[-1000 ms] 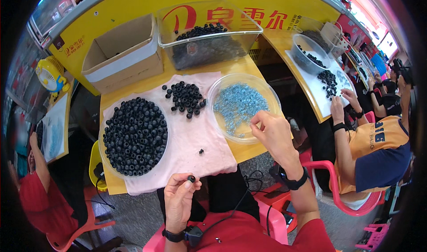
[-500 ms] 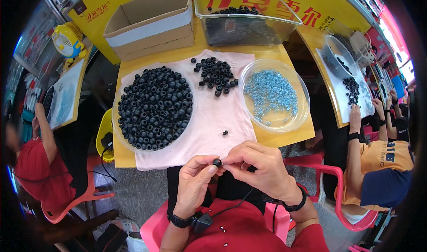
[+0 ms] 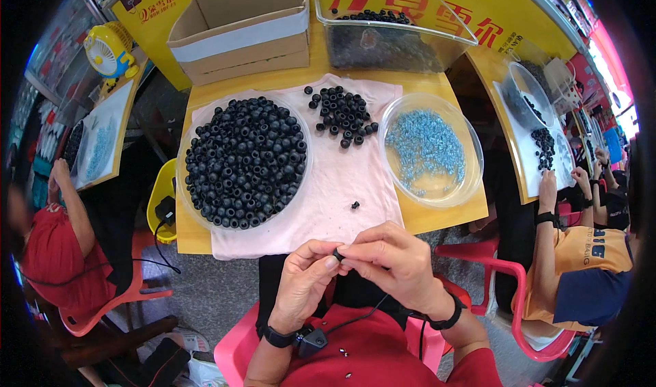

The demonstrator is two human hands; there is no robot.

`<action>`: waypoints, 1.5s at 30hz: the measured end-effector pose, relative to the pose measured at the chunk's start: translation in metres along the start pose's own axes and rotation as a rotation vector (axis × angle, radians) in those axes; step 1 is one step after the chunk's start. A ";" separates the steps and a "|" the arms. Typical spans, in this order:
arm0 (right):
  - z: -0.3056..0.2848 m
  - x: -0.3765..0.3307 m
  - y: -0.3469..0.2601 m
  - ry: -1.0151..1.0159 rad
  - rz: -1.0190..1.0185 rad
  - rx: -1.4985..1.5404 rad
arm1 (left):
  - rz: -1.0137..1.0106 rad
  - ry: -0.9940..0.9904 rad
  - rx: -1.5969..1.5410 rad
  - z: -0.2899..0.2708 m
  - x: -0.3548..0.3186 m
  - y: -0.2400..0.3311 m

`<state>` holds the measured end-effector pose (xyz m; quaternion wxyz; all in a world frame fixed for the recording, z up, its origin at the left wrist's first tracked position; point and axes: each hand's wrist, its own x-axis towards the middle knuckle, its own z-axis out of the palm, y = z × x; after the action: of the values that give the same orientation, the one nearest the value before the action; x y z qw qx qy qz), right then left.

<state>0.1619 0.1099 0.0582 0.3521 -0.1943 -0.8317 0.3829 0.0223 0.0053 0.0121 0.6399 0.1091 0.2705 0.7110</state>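
Just off the table's near edge, a small round black part with a hole [image 3: 338, 254] is pinched in the fingertips of my left hand [image 3: 307, 274]. My right hand [image 3: 386, 254] meets it from the other side, thumb and forefinger closed on the same part. Beyond my hands, a tiny dark piece [image 3: 354, 205] lies on the pink cloth [image 3: 328, 216]. On the left is a clear round tray [image 3: 309, 148] heaped with black parts [image 3: 246, 161]. A looser pile of them [image 3: 344, 113] sits at the cloth's far side. To the right, a clear round dish [image 3: 437, 197] holds small blue pieces [image 3: 424, 148].
At the back of the table stand an open cardboard box [image 3: 246, 52] and a clear plastic bin [image 3: 389, 48] of dark parts. People work at side tables left and right. A yellow basket [image 3: 161, 206] is beside the table's left edge; a thin cable crosses my lap.
My right fingers have closed in on the black part and now cover more of it. The whole view has shifted slightly; the trays and piles stay put on the table.
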 end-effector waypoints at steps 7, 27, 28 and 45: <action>0.016 -0.005 0.003 -0.017 -0.054 -0.211 | 0.016 0.111 0.036 -0.005 0.007 0.002; 0.020 0.012 0.040 0.148 0.455 -0.248 | 0.068 0.108 0.077 -0.008 0.014 0.007; 0.021 0.011 0.040 0.160 0.462 -0.262 | 0.069 0.109 0.082 -0.009 0.013 0.006; 0.010 0.006 -0.001 0.124 0.447 0.324 | 0.103 0.099 0.087 0.002 -0.006 0.010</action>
<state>0.1507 0.1080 0.0574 0.3353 -0.3372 -0.6731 0.5664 0.0158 0.0000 0.0200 0.5830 0.1151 0.3265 0.7351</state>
